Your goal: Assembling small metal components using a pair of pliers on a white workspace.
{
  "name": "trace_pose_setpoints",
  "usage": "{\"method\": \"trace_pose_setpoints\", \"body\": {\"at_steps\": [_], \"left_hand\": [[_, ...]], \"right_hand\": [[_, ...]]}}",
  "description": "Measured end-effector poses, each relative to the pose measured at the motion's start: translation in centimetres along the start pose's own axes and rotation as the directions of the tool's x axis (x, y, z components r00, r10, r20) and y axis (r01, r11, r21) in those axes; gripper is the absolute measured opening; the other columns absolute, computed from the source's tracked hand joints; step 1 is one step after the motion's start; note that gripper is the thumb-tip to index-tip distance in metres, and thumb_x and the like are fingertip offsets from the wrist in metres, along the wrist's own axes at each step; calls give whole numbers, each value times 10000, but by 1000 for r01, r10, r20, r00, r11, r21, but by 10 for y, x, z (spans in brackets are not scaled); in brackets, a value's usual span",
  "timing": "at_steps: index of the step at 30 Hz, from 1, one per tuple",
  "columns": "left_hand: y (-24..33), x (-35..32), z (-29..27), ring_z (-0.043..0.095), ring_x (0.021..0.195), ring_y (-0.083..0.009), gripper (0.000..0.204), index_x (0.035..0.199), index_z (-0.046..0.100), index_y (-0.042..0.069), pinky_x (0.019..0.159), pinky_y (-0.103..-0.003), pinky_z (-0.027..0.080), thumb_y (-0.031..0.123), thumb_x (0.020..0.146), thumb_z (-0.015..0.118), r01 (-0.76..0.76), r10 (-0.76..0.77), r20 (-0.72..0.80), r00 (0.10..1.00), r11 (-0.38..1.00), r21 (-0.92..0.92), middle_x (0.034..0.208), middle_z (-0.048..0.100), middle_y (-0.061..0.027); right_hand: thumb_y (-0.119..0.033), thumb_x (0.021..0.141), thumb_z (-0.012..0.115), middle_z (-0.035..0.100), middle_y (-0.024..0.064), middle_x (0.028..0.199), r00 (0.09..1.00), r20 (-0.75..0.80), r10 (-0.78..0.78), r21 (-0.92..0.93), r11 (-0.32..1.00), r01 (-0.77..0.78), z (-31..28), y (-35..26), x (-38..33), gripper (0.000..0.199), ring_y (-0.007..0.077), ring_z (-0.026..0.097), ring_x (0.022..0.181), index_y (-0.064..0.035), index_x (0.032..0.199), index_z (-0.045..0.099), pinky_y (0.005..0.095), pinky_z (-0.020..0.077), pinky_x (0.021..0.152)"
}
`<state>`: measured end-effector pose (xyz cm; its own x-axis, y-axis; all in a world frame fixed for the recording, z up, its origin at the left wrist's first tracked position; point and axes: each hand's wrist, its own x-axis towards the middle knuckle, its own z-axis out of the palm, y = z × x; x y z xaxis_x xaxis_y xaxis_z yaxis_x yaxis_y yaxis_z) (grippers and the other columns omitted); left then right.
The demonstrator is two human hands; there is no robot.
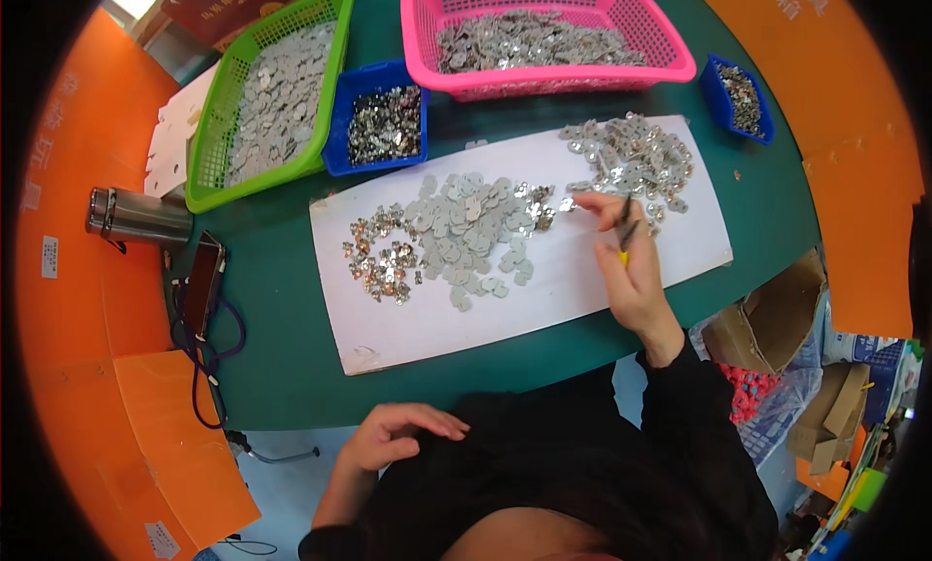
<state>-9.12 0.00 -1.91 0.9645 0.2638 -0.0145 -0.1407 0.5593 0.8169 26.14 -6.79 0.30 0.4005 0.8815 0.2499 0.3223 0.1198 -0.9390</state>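
My right hand point(633, 280) is over the right part of a white board point(573, 304), closed around a small tool point(628, 229) with dark prongs and a yellow grip. Its index finger points left, close to a shiny piece at the edge of a heap of clear and silvery small parts point(631, 158). Left of the hand lies a pile of flat grey pieces point(466, 231), with small shiny metallic pieces point(383, 260) scattered beside it. A little cluster of shiny bits point(540, 208) sits between pile and hand. My left hand point(403, 435) hangs off the table's near edge, fingers loosely extended, holding nothing.
Along the back stand a green basket point(335, 76) of grey pieces, a blue bin point(335, 139) of shiny parts and a pink basket point(544, 81). Another blue bin point(718, 90) is at right. A steel flask point(146, 216) and a corded phone point(204, 280) lie left; cardboard boxes point(777, 309) stand right.
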Motion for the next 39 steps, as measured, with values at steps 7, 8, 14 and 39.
{"method": "trace_pose_setpoints", "body": {"at_steps": [7, 8, 14, 39], "left_hand": [[-52, -39, -6, 607, 1115, -289, 436, 1182, 645, 6, 986, -370, 445, 367, 939, 620, 432, -273, -439, 856, 844, 318, 1165, 659, -152], [-66, -31, -15, 593, 1141, -287, 397, 1208, 631, 14, 1004, -376, 441, 309, 943, 614, 560, -264, -542, 797, 661, 500, 1214, 638, -158], [-84, 81, -57, 571, 1164, -302, 396, 1276, 581, 26, 1004, -396, 450, 244, 947, 610, 599, -108, -589, 801, 184, 779, 1275, 600, -184], [-78, 104, -52, 565, 1172, -315, 398, 1295, 561, 25, 1006, -398, 447, 246, 965, 585, 390, -144, -367, 919, 184, 903, 1278, 594, -193]], "right_hand": [[27, 858, 406, 518, 181, 1346, 999, -29, -25, 98, 995, 28, -4, 16, 4, 365, 240, 483, 1224, -35, 1216, 432, 363, 298, 1080], [21, 876, 400, 525, 167, 1344, 998, -60, 2, 154, 988, 7, -7, 15, 4, 384, 236, 487, 1219, -40, 1255, 426, 363, 306, 1076], [-16, 927, 414, 555, 145, 1322, 997, -72, 11, 115, 993, -3, -6, 14, 3, 372, 214, 501, 1218, -34, 1298, 441, 345, 335, 1059], [-103, 985, 447, 619, 161, 1167, 969, -239, -56, -52, 998, 45, 2, 14, -2, 148, 203, 563, 1100, -31, 1088, 526, 330, 391, 977]]}}
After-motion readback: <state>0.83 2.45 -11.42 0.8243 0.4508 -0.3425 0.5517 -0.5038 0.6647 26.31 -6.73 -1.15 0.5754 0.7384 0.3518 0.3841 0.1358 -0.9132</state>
